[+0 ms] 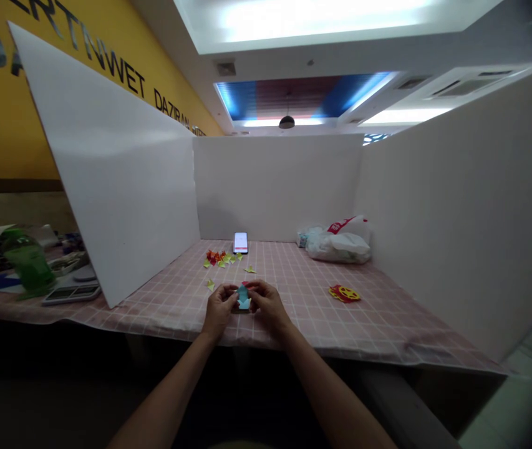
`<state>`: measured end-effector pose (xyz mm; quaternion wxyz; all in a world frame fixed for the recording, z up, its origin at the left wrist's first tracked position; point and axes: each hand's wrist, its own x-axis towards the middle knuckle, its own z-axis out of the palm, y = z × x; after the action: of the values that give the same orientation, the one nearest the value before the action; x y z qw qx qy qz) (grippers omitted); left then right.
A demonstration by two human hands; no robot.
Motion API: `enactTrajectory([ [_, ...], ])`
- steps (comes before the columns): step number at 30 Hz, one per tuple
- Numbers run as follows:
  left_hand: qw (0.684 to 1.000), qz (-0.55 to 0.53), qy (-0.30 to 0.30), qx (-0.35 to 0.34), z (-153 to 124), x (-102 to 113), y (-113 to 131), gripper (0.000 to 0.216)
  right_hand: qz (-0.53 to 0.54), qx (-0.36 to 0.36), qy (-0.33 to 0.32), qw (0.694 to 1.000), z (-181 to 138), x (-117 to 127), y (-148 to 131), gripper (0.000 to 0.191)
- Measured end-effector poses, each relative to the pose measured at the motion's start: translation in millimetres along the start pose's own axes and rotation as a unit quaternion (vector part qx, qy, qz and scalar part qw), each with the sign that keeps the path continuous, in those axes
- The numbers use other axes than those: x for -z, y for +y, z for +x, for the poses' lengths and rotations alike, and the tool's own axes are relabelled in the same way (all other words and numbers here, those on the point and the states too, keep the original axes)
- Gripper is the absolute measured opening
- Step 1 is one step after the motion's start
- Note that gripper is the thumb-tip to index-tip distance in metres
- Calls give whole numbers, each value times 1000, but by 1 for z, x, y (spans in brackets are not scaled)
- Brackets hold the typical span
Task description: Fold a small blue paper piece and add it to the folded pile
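Both grips work on one light blue paper (243, 299), which sits between them, low over the near edge of the surface (294, 284). The left grip (220, 305) pinches its left side between thumb and fingers; the right grip (266, 304) pinches the right side in the same way, the fingertips of the two a little apart across it. Whether the paper rests on the surface or is lifted slightly cannot be told. A small red piece (247, 284) shows just beyond the paper, partly hidden by the right grip.

As for progress, the light blue paper already looks creased, with a pointed top and a band across the bottom, so I judge it partly folded rather than flat. How many folds are left is not clear. Beyond the grips and to the left lies a scattered cluster of orange-red pieces (215, 256) and yellow-green pieces (232, 259); these look shaped already, and nothing holds them. One more yellow-green piece (250, 269) lies straight ahead of the grips, nearer than the cluster. A phone (241, 242) with a lit screen stands farther ahead. Well to the right of the right grip lies a yellow-and-red pile (345, 294), untouched, with a white plastic bag (338, 246) beyond it.
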<state>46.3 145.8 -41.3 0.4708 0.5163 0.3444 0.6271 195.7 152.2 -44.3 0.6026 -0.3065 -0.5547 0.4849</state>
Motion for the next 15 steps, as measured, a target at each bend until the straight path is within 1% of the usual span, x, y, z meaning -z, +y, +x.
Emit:
enactTrajectory([
  [9, 1000, 1, 1, -1, 1, 0, -3, 34, -10, 3, 0, 1000, 0, 0, 0, 22],
  [15, 1000, 1, 2, 4, 2, 1, -4, 27, -12, 4, -7, 1000, -1, 0, -2, 21],
])
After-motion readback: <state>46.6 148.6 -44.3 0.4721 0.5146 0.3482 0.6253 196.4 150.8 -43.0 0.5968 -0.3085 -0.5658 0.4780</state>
